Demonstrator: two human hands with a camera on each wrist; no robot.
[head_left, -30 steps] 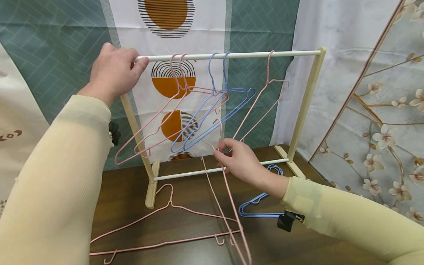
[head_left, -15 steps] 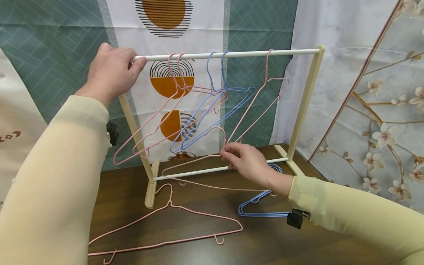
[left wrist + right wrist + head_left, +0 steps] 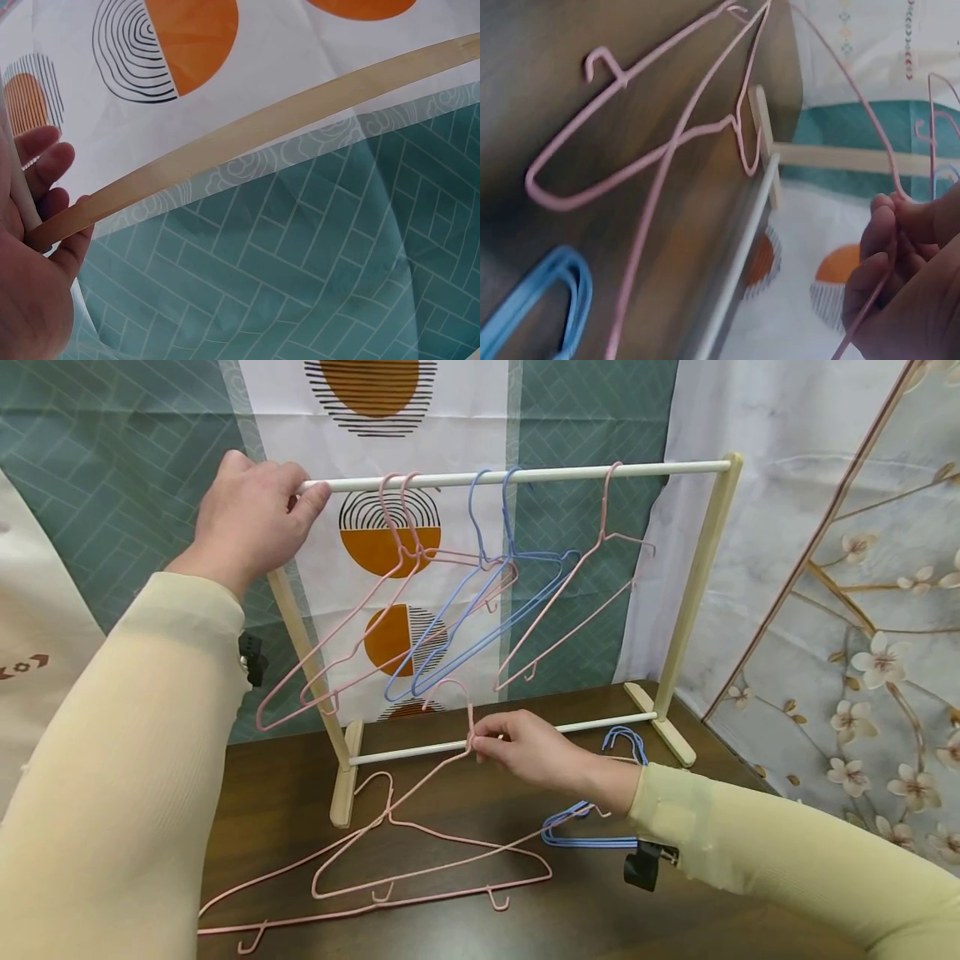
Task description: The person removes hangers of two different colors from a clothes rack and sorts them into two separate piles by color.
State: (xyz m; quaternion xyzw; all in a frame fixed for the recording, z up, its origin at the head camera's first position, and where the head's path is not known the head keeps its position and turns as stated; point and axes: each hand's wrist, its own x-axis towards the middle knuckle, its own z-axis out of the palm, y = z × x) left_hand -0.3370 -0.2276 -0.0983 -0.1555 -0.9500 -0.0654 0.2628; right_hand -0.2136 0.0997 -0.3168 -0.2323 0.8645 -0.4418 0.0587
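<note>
My left hand (image 3: 251, 518) grips the left end of the white top rail (image 3: 562, 474) of a small clothes rack. In the left wrist view its fingers curl round the corner by the wooden post (image 3: 225, 150). My right hand (image 3: 532, 747) pinches a pink clothes hanger (image 3: 471, 714) at its neck, below the rail and in front of the rack. That hanger is tilted, its hook pointing up and left. Underneath, a second pink hanger (image 3: 442, 895) lies flat on the table. Part of the held hanger is hidden behind my right hand and forearm.
On the rail hang two pink hangers (image 3: 390, 522) at left, two blue hangers (image 3: 507, 527) mid-rail and one pink hanger (image 3: 603, 514) at right. Several blue hangers (image 3: 592, 842) lie stacked on the dark table (image 3: 720, 893). Patterned cloth (image 3: 585, 410) hangs behind.
My right hand first turned the held hanger from edge-on to broadside, then lowered it and moved it left. My left hand stays on the rail.
</note>
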